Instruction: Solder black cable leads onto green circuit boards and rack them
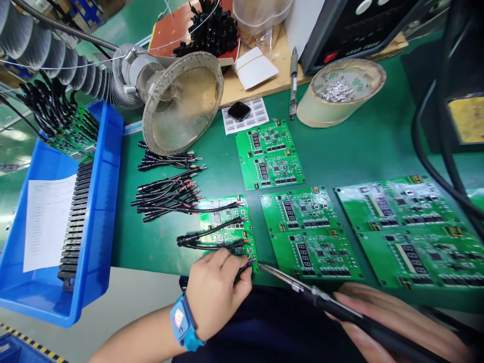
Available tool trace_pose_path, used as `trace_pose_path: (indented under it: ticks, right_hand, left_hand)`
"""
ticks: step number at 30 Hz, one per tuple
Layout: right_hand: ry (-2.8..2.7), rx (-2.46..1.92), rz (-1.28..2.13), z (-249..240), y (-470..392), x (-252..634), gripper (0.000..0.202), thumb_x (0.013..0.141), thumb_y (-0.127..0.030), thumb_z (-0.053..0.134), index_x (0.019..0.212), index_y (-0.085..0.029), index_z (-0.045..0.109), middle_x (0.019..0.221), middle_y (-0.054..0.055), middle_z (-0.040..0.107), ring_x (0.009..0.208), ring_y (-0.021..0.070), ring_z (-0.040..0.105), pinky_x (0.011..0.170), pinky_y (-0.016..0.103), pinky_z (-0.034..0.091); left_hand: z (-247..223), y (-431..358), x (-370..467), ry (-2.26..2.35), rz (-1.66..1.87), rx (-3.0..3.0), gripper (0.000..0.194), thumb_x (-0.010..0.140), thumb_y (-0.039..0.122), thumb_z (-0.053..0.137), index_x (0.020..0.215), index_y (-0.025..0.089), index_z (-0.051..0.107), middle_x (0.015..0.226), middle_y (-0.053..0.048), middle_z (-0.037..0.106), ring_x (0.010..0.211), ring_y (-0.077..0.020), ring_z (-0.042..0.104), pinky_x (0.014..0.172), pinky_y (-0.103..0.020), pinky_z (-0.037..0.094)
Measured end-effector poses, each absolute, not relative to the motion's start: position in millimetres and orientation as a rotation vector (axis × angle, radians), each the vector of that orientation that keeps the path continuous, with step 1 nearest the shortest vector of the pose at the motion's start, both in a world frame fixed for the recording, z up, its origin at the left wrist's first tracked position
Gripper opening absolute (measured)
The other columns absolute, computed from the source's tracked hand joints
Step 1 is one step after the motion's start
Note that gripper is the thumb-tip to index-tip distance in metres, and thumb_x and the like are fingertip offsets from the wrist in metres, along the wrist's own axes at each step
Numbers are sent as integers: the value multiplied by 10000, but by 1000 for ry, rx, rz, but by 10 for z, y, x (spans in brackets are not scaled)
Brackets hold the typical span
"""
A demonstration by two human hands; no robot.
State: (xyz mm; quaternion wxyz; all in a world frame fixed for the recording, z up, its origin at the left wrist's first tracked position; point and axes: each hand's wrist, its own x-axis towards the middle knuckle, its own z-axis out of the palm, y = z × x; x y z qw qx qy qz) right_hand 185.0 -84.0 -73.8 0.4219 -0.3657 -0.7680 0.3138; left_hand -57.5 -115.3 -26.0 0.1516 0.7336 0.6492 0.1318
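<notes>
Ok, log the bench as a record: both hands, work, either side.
Left hand: pinches a thin black cable with coloured wire ends
Right hand: holds a black-handled, metal-tipped soldering iron, pointed at the wire ends
Work: green rectangular circuit board by the left hand, more black cables across it
Right side: more green circuit boards
Far left: blue plastic bin

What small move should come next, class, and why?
Probably hold the cable steady: the left hand pinches it at the circuit board's edge, and the right hand holds the soldering iron with its tip close to the coloured wires.
</notes>
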Motion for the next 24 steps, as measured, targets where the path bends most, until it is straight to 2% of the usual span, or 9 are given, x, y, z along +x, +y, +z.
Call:
trace_pose_path:
  ticks: [2, 5, 12, 21, 24]
  right_hand:
    - [-1996, -840, 753, -801, -871, 1890, 399, 699, -132, 576, 1082, -233, 621, 748, -14, 674, 664, 184, 654, 599, 295, 586]
    - [-2018, -804, 736, -824, -873, 1893, 446, 692, -116, 585, 1128, -210, 591, 736, -7, 657, 664, 184, 644, 603, 303, 580]
    - [-2034, -774, 648, -709, -790, 1800, 295, 691, -131, 574, 956, -250, 628, 648, -36, 671, 543, 172, 638, 516, 286, 571]
    - [-2036, -725, 677, -709, -779, 1802, 322, 684, -114, 572, 978, -231, 630, 637, -27, 666, 549, 163, 636, 514, 278, 565]
    - [-1993, -800, 713, -790, -856, 1871, 295, 666, -131, 610, 942, -224, 660, 697, -20, 684, 602, 169, 651, 591, 280, 587]
  left_hand:
    - [-258, -1153, -569, 1863, 360, 2115, 75, 817, 195, 549, 838, 187, 620, 657, 2, 574, 580, -156, 563, 531, -276, 445]
    - [-254, -1151, -561, 1863, 347, 2113, 81, 818, 191, 544, 841, 187, 621, 662, 1, 575, 583, -157, 565, 532, -277, 449]
    - [-238, -1147, -552, 1870, 351, 2099, 81, 816, 186, 541, 826, 183, 621, 660, -1, 576, 582, -158, 565, 532, -282, 460]
    - [-236, -1133, -551, 1867, 354, 2102, 84, 822, 183, 530, 836, 180, 613, 674, -4, 581, 584, -156, 565, 536, -282, 468]
    - [-238, -1134, -553, 1865, 349, 2100, 82, 819, 178, 532, 840, 181, 611, 674, -4, 577, 585, -158, 564, 535, -285, 468]
